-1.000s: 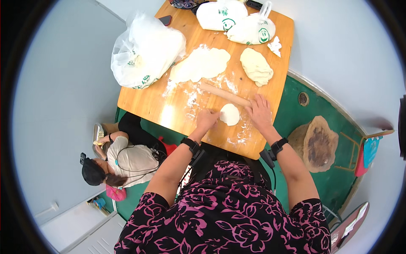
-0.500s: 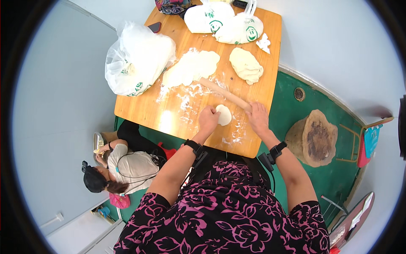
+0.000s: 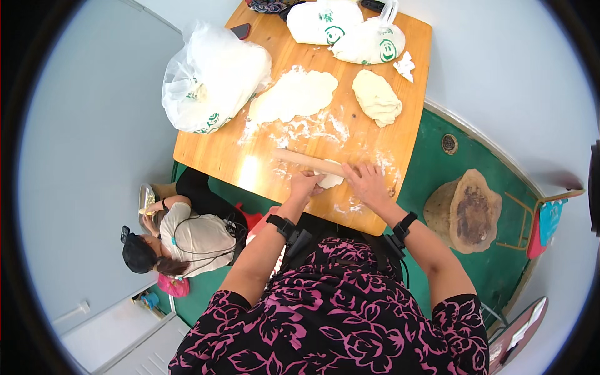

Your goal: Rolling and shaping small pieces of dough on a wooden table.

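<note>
A wooden rolling pin (image 3: 306,160) lies slantwise over the far part of a small round dough wrapper (image 3: 331,182) near the table's front edge. My right hand (image 3: 370,187) rests on the pin's right end, its fingers over the wood. Pinched at its left edge, the wrapper is held by my left hand (image 3: 305,185). Beyond them spreads a long flat sheet of dough (image 3: 297,95), with loose white flour (image 3: 312,128) on its near side. A thicker folded lump of dough (image 3: 377,98) sits to the right of that sheet.
White plastic bags (image 3: 215,78) stand on the wooden table (image 3: 212,156), at left and far end. A phone-like dark object (image 3: 240,31) and crumpled tissue (image 3: 405,66) lie there too. At left a seated person (image 3: 200,244) handles a tray. A wood stump (image 3: 472,212) stands right.
The rolling pin has come nearer me and now overlaps the dough wrapper. My right hand has moved left with it, while my left hand stays at the wrapper's edge. The whole view has shifted slightly.
</note>
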A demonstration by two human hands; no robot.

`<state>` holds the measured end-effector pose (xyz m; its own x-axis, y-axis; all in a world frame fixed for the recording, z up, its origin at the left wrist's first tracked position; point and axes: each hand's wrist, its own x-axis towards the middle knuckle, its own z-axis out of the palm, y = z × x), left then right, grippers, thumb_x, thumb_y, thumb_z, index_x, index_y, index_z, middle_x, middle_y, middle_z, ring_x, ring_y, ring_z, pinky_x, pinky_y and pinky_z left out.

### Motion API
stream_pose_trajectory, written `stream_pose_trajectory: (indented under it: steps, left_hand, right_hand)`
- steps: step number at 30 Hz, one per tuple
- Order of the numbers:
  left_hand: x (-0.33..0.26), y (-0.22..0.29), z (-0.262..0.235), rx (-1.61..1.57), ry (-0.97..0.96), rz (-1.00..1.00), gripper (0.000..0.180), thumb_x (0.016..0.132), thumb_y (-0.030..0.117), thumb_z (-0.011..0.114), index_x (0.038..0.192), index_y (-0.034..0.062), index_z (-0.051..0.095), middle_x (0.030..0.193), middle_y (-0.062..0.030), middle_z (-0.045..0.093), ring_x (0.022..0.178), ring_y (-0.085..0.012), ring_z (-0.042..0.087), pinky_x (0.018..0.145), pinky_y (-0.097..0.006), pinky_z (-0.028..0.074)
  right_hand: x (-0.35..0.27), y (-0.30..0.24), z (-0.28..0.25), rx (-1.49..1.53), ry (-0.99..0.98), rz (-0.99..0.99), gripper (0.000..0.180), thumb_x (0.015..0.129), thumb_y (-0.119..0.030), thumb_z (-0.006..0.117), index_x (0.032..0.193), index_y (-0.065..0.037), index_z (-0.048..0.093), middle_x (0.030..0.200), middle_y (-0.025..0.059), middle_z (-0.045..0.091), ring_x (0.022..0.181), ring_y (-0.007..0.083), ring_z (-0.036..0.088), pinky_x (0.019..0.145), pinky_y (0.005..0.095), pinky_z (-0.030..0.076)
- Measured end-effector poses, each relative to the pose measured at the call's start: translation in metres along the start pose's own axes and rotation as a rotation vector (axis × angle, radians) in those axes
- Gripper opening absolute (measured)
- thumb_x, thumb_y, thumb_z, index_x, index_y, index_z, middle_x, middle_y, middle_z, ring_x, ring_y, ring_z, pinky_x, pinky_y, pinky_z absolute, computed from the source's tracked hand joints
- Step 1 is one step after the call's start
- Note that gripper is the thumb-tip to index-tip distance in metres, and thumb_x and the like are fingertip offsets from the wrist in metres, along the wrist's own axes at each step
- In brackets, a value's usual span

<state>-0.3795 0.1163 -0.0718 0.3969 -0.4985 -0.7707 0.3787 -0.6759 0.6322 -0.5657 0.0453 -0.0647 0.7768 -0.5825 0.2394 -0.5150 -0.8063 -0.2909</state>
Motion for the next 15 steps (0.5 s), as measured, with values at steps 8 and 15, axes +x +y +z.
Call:
stream_pose_trajectory:
  steps: [8,15]
  left_hand:
    - [-0.006,0.002,-0.009,-0.028,-0.027,-0.084,0.020,0.074,0.013,0.068,0.083,-0.0034,0.059,0.070,-0.0112,0.062,0.052,-0.0135,0.059,0.046,-0.020,0.047]
    - [0.003,-0.004,-0.012,-0.033,-0.096,-0.076,0.018,0.076,0.013,0.066,0.083,-0.0020,0.058,0.072,-0.0110,0.063,0.056,-0.0143,0.060,0.048,-0.021,0.048]
  right_hand:
    - [-0.002,-0.004,-0.002,-0.017,0.010,-0.008,0.043,0.078,-0.024,0.057,0.117,-0.009,0.048,0.111,0.0112,0.049,0.107,0.0266,0.044,0.086,0.0408,0.033]
    - [0.024,0.019,0.000,-0.141,-0.009,0.100,0.044,0.082,-0.031,0.051,0.120,-0.009,0.046,0.126,0.0121,0.043,0.123,0.0268,0.033,0.097,0.0532,0.022]
